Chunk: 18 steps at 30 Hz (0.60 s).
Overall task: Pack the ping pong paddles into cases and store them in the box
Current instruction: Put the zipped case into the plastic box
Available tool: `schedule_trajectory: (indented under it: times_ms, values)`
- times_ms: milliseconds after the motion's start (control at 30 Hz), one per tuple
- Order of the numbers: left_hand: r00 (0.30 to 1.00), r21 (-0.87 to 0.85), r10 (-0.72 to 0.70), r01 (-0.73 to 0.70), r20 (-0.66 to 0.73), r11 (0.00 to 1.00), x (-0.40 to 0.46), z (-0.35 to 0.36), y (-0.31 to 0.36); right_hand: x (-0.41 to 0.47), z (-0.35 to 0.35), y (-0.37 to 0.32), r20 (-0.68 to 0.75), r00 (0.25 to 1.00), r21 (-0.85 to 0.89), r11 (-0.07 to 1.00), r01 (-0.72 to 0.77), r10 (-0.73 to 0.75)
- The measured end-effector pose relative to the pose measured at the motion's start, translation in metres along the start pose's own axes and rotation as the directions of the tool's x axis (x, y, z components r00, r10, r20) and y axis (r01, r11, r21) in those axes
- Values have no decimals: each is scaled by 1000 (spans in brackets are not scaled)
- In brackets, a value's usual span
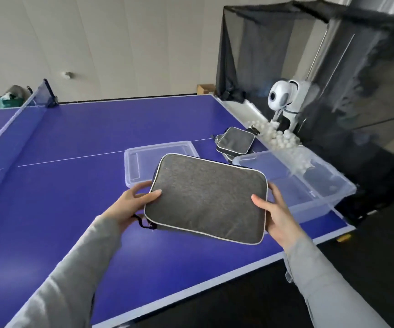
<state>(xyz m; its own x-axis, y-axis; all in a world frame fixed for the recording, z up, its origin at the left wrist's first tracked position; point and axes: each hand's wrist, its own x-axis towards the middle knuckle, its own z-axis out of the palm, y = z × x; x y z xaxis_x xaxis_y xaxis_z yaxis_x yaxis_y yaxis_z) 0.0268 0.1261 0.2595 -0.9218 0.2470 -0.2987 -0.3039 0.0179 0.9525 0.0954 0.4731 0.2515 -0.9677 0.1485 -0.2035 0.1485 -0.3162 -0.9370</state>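
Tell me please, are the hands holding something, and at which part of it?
Both hands hold one grey paddle case above the table: the left hand grips its left short edge, the right hand its right short edge, thumbs on top.

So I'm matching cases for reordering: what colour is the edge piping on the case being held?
Pale, whitish piping around grey fabric; the head view shows it.

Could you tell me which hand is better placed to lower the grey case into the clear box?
Probably the right hand. It grips the grey case on the edge nearest the clear box, which stands open to the right. The left hand holds the far edge, near the lid.
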Motion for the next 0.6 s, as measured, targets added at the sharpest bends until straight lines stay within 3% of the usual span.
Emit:
schedule_trajectory:
  times_ms: [133,333,600]
  values:
    - [999,102,-8,3,46,995,20,62,7,-7,-55,-24,-76,997,-36,999,6,-9]
    - [995,-16,-20,22,101,1000,52,143,1,8,-124,-58,-306,948,-86,994,61,-85]
    - [995,-89,-13,22,97,996,136,232,6,86,-207,-100,-320,941,-152,986,65,-111]
